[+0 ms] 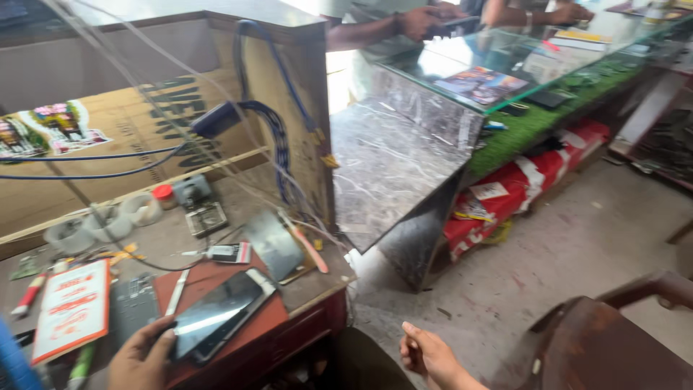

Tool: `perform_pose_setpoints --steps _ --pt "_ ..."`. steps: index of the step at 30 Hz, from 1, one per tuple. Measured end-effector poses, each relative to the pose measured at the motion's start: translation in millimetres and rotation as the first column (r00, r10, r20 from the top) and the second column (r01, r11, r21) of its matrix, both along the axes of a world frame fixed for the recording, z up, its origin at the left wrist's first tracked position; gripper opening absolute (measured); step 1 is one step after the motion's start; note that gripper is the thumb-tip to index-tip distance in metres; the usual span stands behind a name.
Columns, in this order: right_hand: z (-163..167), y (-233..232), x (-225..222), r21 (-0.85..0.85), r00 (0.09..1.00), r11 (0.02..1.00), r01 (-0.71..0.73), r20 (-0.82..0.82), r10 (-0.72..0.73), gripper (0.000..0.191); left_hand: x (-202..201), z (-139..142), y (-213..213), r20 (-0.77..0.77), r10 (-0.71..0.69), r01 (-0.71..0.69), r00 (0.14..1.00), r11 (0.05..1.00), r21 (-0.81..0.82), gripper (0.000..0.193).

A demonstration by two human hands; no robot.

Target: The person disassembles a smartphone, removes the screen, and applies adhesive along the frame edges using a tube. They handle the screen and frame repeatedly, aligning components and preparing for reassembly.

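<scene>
The left hand [141, 357] rests on the bench [317, 278] at seven o'clock, fingertips pinching the near end of a dark phone [216, 314] that lies flat on a red mat [224, 289]; the right hand [426, 354] hangs loosely curled at five o'clock, off the bench, holding nothing; at nine o'clock of the phone lies a red-and-white card [72, 310]; at twelve, a metal plate [273, 244] and an orange tool [309, 249]; tape rolls [108, 220] sit at ten o'clock; a glass counter [505, 65] stands at one o'clock, other people's hands [426, 22] on it.
</scene>
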State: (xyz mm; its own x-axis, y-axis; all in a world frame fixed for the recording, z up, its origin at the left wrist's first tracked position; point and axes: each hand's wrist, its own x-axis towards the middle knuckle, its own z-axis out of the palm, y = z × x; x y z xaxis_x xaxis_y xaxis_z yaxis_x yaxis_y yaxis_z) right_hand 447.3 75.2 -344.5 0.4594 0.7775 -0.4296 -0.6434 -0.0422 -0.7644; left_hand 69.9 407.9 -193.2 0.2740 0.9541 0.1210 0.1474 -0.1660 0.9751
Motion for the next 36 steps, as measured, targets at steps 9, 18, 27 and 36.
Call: perform_pose_setpoints --steps 9,18,27,36 --pt "-13 -27 3 -0.160 0.480 0.952 0.262 0.877 0.016 0.091 10 -18 -9 -0.056 -0.012 0.007 0.998 0.996 -0.088 0.034" --pt "50 -7 -66 0.380 0.536 0.921 -0.085 0.797 -0.279 0.021 -2 -10 -31 -0.027 -0.002 0.001 1.000 1.000 -0.007 0.032" --pt "113 75 -183 0.087 0.192 0.731 -0.677 0.980 0.061 0.032 -25 -8 -15 0.207 -0.094 0.116 0.974 0.989 -0.097 0.026" --pt "152 190 -241 -0.388 0.002 0.773 -0.503 0.893 0.450 0.059 -38 -41 8 0.313 -0.081 0.136 0.946 0.978 -0.159 0.030"
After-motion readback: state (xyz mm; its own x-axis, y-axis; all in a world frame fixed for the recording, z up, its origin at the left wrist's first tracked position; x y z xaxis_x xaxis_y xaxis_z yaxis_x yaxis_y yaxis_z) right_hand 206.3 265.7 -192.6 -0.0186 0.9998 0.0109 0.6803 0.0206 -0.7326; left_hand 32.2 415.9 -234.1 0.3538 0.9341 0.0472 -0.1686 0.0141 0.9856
